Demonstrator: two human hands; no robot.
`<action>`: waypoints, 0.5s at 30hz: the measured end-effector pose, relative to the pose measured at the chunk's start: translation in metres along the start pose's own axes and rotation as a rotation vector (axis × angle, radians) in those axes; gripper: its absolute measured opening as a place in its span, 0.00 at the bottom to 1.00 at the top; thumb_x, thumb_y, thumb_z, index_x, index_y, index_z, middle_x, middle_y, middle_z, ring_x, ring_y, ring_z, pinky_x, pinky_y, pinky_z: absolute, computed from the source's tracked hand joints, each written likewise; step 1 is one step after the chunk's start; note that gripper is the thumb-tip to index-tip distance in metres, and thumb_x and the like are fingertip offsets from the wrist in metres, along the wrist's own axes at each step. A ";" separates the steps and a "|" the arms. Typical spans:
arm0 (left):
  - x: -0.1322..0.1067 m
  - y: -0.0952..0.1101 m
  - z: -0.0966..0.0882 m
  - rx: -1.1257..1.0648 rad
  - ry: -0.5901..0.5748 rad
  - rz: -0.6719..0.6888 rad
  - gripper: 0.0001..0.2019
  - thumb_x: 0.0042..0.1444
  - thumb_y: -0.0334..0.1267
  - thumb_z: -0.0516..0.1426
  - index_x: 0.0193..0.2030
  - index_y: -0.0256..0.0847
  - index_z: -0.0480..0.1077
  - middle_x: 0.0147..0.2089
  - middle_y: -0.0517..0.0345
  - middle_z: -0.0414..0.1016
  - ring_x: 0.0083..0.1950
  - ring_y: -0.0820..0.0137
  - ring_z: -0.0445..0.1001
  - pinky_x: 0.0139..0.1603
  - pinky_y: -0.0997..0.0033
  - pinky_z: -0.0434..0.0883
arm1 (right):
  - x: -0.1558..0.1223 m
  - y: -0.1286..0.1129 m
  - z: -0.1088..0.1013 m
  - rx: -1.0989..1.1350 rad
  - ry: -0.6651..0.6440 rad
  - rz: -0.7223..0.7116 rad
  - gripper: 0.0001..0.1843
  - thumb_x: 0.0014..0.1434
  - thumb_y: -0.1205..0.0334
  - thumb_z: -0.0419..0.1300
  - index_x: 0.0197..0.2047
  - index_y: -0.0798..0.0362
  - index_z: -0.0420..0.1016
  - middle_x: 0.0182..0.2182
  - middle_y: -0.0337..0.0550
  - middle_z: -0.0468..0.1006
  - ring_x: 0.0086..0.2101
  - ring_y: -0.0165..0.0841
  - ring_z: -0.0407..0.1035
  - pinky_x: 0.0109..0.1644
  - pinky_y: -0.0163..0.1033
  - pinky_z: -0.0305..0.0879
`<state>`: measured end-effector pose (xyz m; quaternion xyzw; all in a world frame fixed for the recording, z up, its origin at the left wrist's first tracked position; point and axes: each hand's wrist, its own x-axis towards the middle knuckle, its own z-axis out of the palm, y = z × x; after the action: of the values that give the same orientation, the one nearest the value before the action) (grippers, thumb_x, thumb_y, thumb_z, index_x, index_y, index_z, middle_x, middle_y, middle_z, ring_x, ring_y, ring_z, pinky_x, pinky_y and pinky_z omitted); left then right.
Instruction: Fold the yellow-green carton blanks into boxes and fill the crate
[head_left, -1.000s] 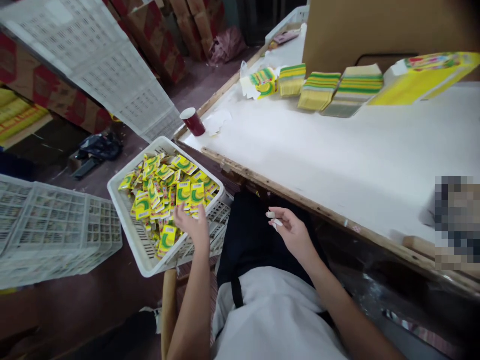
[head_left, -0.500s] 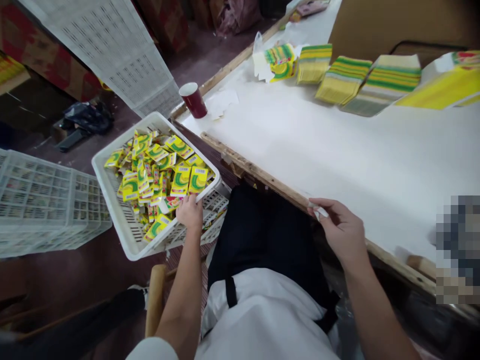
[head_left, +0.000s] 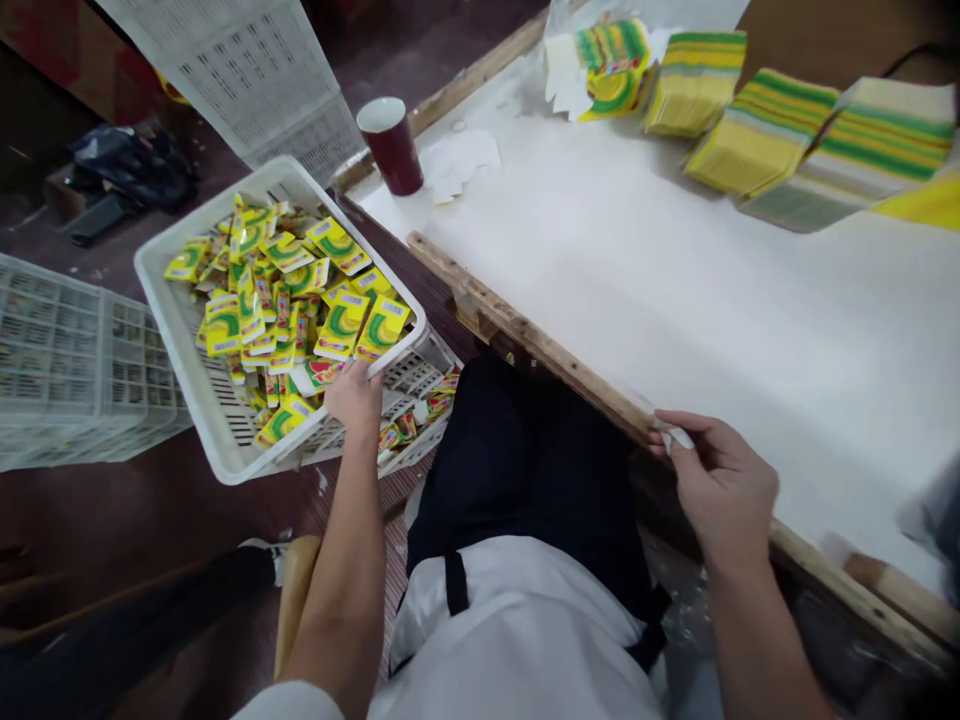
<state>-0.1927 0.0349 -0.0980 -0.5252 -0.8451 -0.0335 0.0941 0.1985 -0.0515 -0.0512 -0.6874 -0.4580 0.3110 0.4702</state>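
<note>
My left hand point(head_left: 354, 398) reaches into a white plastic basket point(head_left: 174, 318) at my left knee, its fingers curled down among several small yellow-and-green packets point(head_left: 289, 290); what it grips is hidden. My right hand point(head_left: 721, 482) rests on the wooden front edge point(head_left: 525, 335) of the white-topped table point(head_left: 675, 290), fingers curled, with white tape on a fingertip. It holds nothing that I can make out.
Stacks of flat yellow-green cartons point(head_left: 757, 130) lie along the table's far side, and a dark red cup point(head_left: 390, 145) stands at its left corner. A second basket point(head_left: 420, 420) sits under the first. Empty white crates point(head_left: 67, 370) stand on the floor at left.
My left hand has sunk deeper into the packets near the basket's rim. My right hand has moved right from above my lap to the table's wooden edge. The view has tilted down.
</note>
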 end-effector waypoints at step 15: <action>-0.058 0.013 -0.028 -0.048 -0.158 0.187 0.11 0.56 0.45 0.53 0.31 0.43 0.71 0.34 0.57 0.74 0.36 0.63 0.72 0.33 0.66 0.58 | 0.017 -0.016 0.013 -0.076 0.071 0.060 0.09 0.52 0.66 0.60 0.38 0.54 0.77 0.32 0.45 0.78 0.29 0.31 0.72 0.23 0.31 0.68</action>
<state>-0.1527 -0.0146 -0.0822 -0.6046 -0.7963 -0.0032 0.0174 0.1888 -0.0287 -0.0405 -0.7286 -0.4318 0.2829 0.4502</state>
